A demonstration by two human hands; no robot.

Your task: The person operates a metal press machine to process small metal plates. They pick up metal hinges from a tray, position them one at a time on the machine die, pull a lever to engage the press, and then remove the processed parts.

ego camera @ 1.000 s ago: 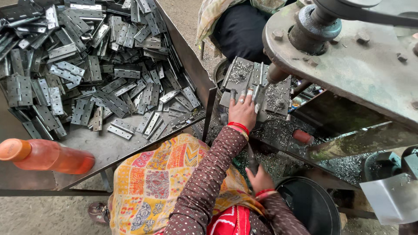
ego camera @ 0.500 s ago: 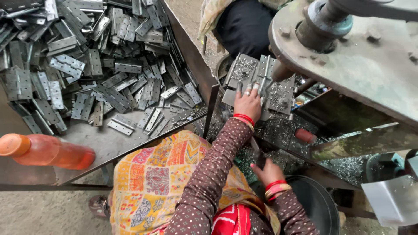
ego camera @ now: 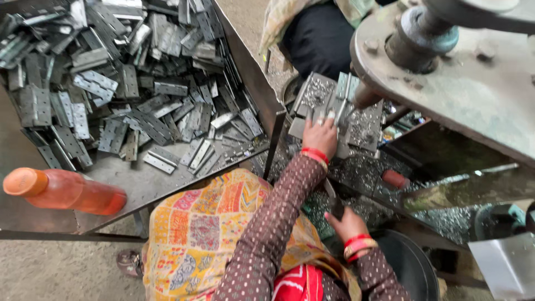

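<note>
My left hand (ego camera: 320,136) reaches forward onto the press bed (ego camera: 365,131), its fingertips pinching a grey hinge plate (ego camera: 341,95) that lies among metal shavings under the machine's round ram (ego camera: 365,96). My right hand (ego camera: 346,224) sits lower, close to my lap, closed around a dark metal handle (ego camera: 333,202). Both wrists wear red bangles, and the sleeves are brown with dots. A patterned yellow and orange cloth (ego camera: 206,228) covers my lap.
A metal tray (ego camera: 128,181) on the left holds a heap of several grey hinge plates (ego camera: 128,78). An orange plastic bottle (ego camera: 67,191) lies at its near edge. The heavy press body (ego camera: 462,83) fills the upper right. Another person in dark clothing (ego camera: 320,42) sits beyond the bed. A dark bucket (ego camera: 409,267) stands at lower right.
My left hand stays on the hinge plate on the bed. My right hand has shifted slightly to the right on the handle. The view has tilted a little.
</note>
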